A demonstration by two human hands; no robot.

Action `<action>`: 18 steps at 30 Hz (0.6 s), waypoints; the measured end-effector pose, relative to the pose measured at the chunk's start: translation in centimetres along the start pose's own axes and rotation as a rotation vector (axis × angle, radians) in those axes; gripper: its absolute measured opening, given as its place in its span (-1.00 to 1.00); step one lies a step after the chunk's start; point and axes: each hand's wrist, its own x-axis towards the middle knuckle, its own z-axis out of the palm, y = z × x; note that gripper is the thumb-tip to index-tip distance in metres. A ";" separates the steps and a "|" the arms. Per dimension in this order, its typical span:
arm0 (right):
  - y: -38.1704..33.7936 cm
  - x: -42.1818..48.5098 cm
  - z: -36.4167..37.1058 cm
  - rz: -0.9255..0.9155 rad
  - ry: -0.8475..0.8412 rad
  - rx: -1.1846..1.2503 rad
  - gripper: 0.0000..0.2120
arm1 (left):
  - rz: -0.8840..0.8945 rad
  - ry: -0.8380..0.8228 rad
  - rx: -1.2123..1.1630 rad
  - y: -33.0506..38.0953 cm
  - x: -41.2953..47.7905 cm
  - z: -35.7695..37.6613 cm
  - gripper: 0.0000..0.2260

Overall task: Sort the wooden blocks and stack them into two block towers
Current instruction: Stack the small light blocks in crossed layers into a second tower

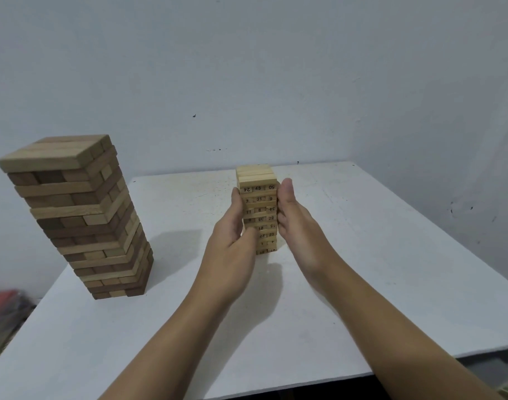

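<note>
A tall tower of large brown and tan blocks [82,215] stands on the left part of the white table [391,255]. A smaller tower of pale numbered blocks [258,197] stands near the table's middle. My left hand [232,243] presses flat against that small tower's left side, with the thumb across its lower front. My right hand [296,223] presses its right side with straight fingers, thumb pointing up. The small tower's lower left blocks are hidden behind my left hand.
Bare white walls meet in a corner behind the table. The table's near edge runs along the bottom right. Blurred red and dark items [1,313] lie on the floor off the table's left edge.
</note>
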 end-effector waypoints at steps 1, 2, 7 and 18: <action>0.1 0.0 0.1 0.001 0.000 0.015 -0.53 | -0.010 -0.003 0.005 -0.2 0.0 0.0 -0.37; 0.2 -0.1 0.1 -0.001 0.002 0.026 -0.53 | -0.016 -0.005 0.010 -0.1 0.0 0.0 -0.36; 0.3 0.1 0.0 -0.011 0.005 0.054 -0.55 | -0.028 -0.001 0.008 0.3 -0.2 0.0 -0.33; -0.5 1.6 -0.4 -0.006 0.031 0.045 -0.59 | -0.003 0.022 -0.029 1.6 1.0 -0.2 -0.34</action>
